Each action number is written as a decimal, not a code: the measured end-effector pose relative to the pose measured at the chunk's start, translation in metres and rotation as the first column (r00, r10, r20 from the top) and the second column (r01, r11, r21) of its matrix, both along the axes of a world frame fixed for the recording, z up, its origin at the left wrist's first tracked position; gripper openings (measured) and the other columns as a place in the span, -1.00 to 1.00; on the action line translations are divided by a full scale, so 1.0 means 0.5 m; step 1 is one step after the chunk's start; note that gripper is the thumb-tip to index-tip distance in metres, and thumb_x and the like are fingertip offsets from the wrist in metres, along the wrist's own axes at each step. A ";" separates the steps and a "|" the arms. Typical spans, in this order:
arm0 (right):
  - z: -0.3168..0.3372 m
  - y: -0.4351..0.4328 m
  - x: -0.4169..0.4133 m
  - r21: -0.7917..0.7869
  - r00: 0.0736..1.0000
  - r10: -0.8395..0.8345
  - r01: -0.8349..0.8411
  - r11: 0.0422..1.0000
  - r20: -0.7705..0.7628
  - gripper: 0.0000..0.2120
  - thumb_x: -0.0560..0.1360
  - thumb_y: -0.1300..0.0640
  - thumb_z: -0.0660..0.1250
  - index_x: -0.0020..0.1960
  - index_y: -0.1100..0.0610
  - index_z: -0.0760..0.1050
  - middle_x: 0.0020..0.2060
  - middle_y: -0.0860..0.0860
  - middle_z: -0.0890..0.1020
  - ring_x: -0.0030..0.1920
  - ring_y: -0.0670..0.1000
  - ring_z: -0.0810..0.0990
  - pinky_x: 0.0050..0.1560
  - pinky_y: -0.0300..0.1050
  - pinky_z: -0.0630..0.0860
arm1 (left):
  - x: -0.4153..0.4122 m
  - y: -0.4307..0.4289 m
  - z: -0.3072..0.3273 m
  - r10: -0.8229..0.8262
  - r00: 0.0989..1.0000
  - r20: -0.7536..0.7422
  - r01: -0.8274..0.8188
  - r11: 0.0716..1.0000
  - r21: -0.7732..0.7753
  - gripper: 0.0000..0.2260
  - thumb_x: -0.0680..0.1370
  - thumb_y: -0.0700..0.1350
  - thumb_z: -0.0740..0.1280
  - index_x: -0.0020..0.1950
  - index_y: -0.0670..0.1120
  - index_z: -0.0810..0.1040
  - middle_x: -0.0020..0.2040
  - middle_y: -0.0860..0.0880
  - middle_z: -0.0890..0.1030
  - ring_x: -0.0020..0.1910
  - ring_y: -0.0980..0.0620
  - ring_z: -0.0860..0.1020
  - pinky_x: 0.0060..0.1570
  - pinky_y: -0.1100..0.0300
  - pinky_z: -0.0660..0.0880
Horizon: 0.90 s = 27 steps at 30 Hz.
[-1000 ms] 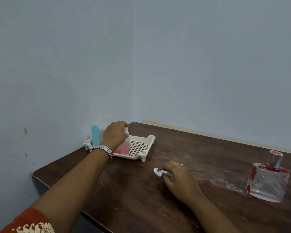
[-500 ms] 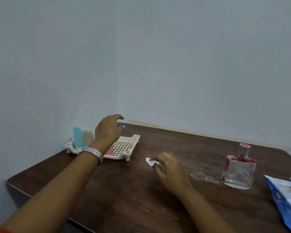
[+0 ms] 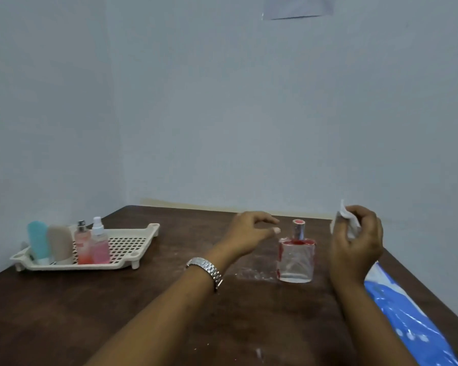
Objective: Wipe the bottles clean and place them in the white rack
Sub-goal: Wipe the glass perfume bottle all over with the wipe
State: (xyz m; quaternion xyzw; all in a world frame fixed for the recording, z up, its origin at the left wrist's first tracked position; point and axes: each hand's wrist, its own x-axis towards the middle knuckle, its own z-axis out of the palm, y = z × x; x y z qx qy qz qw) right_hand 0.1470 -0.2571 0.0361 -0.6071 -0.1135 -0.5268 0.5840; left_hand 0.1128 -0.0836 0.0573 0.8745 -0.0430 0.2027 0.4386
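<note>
Leftmost, near the tabletop's (image 3: pixel 117 299) far left corner, the white rack (image 3: pixel 154 229) holds a blue tube (image 3: pixel 37 241), a beige tube (image 3: pixel 60 245) and two pink spray bottles (image 3: pixel 100 249) upright. The left grip (image 3: pixel 249 231), spread wide and empty, hovers just left of the glass bottle (image 3: pixel 296 257), which stands alone mid-tabletop. The right grip (image 3: pixel 357 241) pinches a tissue (image 3: pixel 346 220) beside it. A blue packet (image 3: pixel 407 313) lies along the right edge.

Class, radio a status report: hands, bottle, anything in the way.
Left hand open, left of the clear glass bottle with red trim, not touching. Right hand grips a white wipe. Nothing blocks the way to the white plastic rack.
</note>
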 end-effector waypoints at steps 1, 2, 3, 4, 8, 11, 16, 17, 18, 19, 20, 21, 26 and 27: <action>-0.007 -0.010 0.007 0.025 1.000 -0.004 0.005 1.000 -0.025 -0.95 0.49 0.34 0.28 -0.04 0.30 0.49 -0.12 0.20 0.56 -0.13 -0.19 0.39 -0.14 -0.55 0.27 | 0.015 -0.021 -0.010 -0.011 1.000 0.003 0.011 1.000 -0.020 -0.78 0.47 -0.06 0.46 0.10 -0.03 0.65 0.20 0.04 0.58 0.22 0.14 0.44 0.23 0.22 0.35; -0.016 -0.019 0.014 0.034 0.999 -0.005 0.006 0.999 -0.047 -0.94 0.50 0.34 0.28 -0.04 0.29 0.49 -0.12 0.20 0.56 -0.13 -0.19 0.39 -0.14 -0.57 0.27 | 0.031 -0.042 -0.021 -0.011 1.000 0.009 0.012 0.999 -0.050 -0.77 0.45 -0.05 0.48 0.09 -0.02 0.65 0.19 0.04 0.57 0.26 0.11 0.42 0.28 0.15 0.36; -0.025 -0.020 0.020 0.036 0.998 0.002 0.000 0.999 -0.068 -0.94 0.50 0.33 0.28 -0.04 0.29 0.50 -0.11 0.19 0.56 -0.13 -0.19 0.39 -0.16 -0.57 0.27 | 0.045 -0.058 -0.030 -0.004 1.000 0.012 0.005 0.996 -0.088 -0.75 0.42 -0.02 0.50 0.07 0.00 0.64 0.18 0.04 0.56 0.29 0.07 0.41 0.31 0.08 0.37; -0.030 -0.020 0.024 0.036 0.996 0.016 -0.013 0.999 -0.085 -0.93 0.50 0.33 0.28 -0.03 0.28 0.50 -0.11 0.18 0.56 -0.15 -0.19 0.40 -0.17 -0.57 0.28 | 0.058 -0.073 -0.037 0.005 1.000 0.006 -0.004 0.993 -0.122 -0.71 0.38 0.03 0.52 0.06 0.02 0.64 0.16 0.05 0.56 0.30 0.04 0.41 0.31 0.04 0.39; -0.035 0.000 0.026 0.051 0.990 0.085 -0.080 0.996 -0.114 -0.93 0.50 0.33 0.29 -0.03 0.24 0.51 -0.13 0.08 0.55 -0.20 -0.28 0.45 -0.22 -0.55 0.33 | 0.100 -0.097 -0.063 0.054 0.998 0.021 -0.049 0.979 -0.197 -0.70 0.26 0.10 0.53 -0.05 0.07 0.64 0.05 0.04 0.63 0.21 -0.01 0.49 0.22 -0.02 0.47; -0.034 0.007 0.024 0.079 0.983 0.128 -0.119 0.990 -0.130 -0.92 0.51 0.29 0.30 -0.01 0.26 0.51 -0.14 0.03 0.55 -0.16 -0.30 0.49 -0.24 -0.56 0.35 | 0.116 -0.095 -0.081 0.067 0.997 0.044 -0.055 0.971 -0.234 -0.81 0.33 0.04 0.54 -0.10 0.08 0.66 0.03 0.07 0.64 0.19 0.00 0.51 0.20 -0.04 0.50; -0.040 0.017 0.032 0.127 0.955 0.218 -0.195 0.973 -0.203 -0.93 0.51 0.25 0.31 -0.01 0.19 0.52 -0.14 0.01 0.58 -0.14 -0.11 0.51 -0.22 -0.49 0.38 | 0.111 -0.070 -0.085 0.139 0.981 0.138 -0.110 0.974 -0.198 -0.54 0.20 0.32 0.37 -0.04 0.09 0.69 0.01 0.11 0.65 0.12 0.06 0.56 0.13 -0.04 0.53; -0.041 0.021 0.032 0.136 0.942 0.247 -0.220 0.966 -0.227 -0.95 0.51 0.24 0.31 -0.03 0.15 0.51 -0.15 -0.01 0.59 -0.13 -0.08 0.52 -0.21 -0.43 0.40 | 0.105 -0.057 -0.082 0.157 0.977 0.146 -0.126 0.972 -0.199 -0.53 0.21 0.31 0.38 -0.02 0.08 0.69 0.01 0.09 0.66 0.12 0.05 0.56 0.14 -0.06 0.52; -0.044 0.024 0.032 0.144 0.927 0.279 -0.250 0.958 -0.250 -0.95 0.51 0.23 0.31 -0.05 0.11 0.51 -0.17 -0.04 0.59 -0.13 -0.08 0.53 -0.21 -0.38 0.42 | 0.096 -0.042 -0.077 0.167 0.974 0.154 -0.135 0.971 -0.199 -0.55 0.24 0.28 0.41 0.00 0.06 0.69 0.01 0.07 0.66 0.12 0.04 0.56 0.15 -0.07 0.51; -0.048 0.029 0.034 0.144 0.911 0.311 -0.281 0.949 -0.271 -0.93 0.51 0.24 0.32 -0.08 0.08 0.51 -0.19 -0.07 0.59 -0.14 -0.09 0.54 -0.22 -0.33 0.43 | 0.087 -0.023 -0.073 0.175 0.971 0.161 -0.142 0.970 -0.199 -0.59 0.29 0.22 0.45 0.03 0.04 0.68 0.03 0.05 0.66 0.13 0.03 0.56 0.16 -0.08 0.51; -0.051 0.036 0.036 0.141 0.891 0.346 -0.318 0.938 -0.293 -0.91 0.50 0.25 0.33 -0.11 0.06 0.51 -0.21 -0.09 0.58 -0.15 -0.09 0.54 -0.23 -0.29 0.44 | 0.075 -0.002 -0.068 0.184 0.970 0.159 -0.151 0.969 -0.195 -0.65 0.34 0.15 0.49 0.05 0.02 0.68 0.06 0.03 0.65 0.14 0.03 0.56 0.17 -0.08 0.51; -0.054 0.043 0.039 0.130 0.869 0.379 -0.356 0.925 -0.319 -0.89 0.49 0.24 0.34 -0.13 0.05 0.51 -0.23 -0.09 0.59 -0.16 -0.08 0.55 -0.23 -0.25 0.45 | 0.062 0.019 -0.064 0.192 0.970 0.152 -0.160 0.967 -0.199 -0.70 0.38 0.08 0.50 0.05 0.01 0.67 0.08 0.02 0.63 0.14 0.04 0.55 0.17 -0.07 0.52; -0.025 0.120 0.030 0.002 0.763 0.493 -0.542 0.840 -0.418 -0.97 0.46 0.21 0.39 -0.13 0.11 0.58 -0.23 -0.01 0.63 -0.21 -0.06 0.59 -0.34 -0.34 0.49 | -0.006 0.129 -0.057 0.134 0.985 0.113 -0.101 0.960 -0.261 -0.86 0.44 -0.12 0.48 -0.03 0.04 0.62 -0.04 0.14 0.60 0.02 0.17 0.56 -0.03 0.32 0.53; -0.018 0.142 0.026 -0.030 0.762 0.500 -0.560 0.828 -0.412 -0.98 0.46 0.20 0.39 -0.12 0.12 0.60 -0.23 -0.01 0.64 -0.22 -0.09 0.60 -0.36 -0.39 0.46 | -0.014 0.146 -0.059 0.125 0.986 0.110 -0.092 0.960 -0.265 -0.85 0.45 -0.15 0.47 -0.01 0.00 0.63 -0.05 0.15 0.60 0.00 0.21 0.56 -0.08 0.42 0.50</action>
